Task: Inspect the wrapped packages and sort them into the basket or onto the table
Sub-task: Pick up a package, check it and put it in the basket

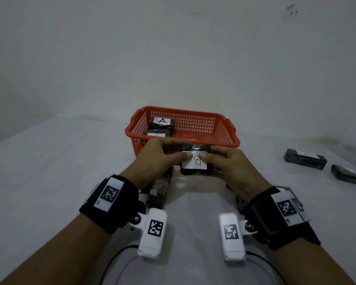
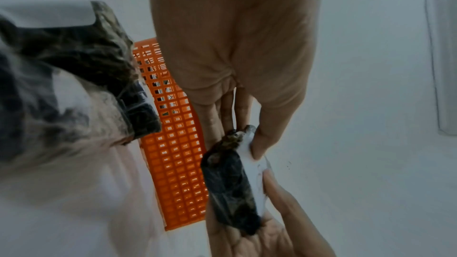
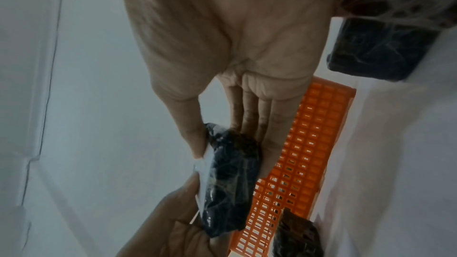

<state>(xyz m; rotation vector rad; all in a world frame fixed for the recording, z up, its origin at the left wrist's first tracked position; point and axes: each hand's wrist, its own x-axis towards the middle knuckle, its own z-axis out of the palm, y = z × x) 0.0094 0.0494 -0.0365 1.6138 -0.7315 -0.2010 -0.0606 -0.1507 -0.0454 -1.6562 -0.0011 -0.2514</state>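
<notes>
Both hands hold one black wrapped package just above the table, in front of the orange basket. Its white label, marked "B", faces up toward me. My left hand pinches its left side, thumb on the label and fingers behind. On the opposite side my right hand grips it the same way. In the left wrist view the package sits between thumb and fingers of the left hand. The right wrist view shows the package in the right hand. Two packages labelled "A" lie in the basket.
Two more wrapped packages lie on the white table at the right. Another package lies under my left hand, and one sits partly hidden by my right wrist. A wall stands close behind the basket.
</notes>
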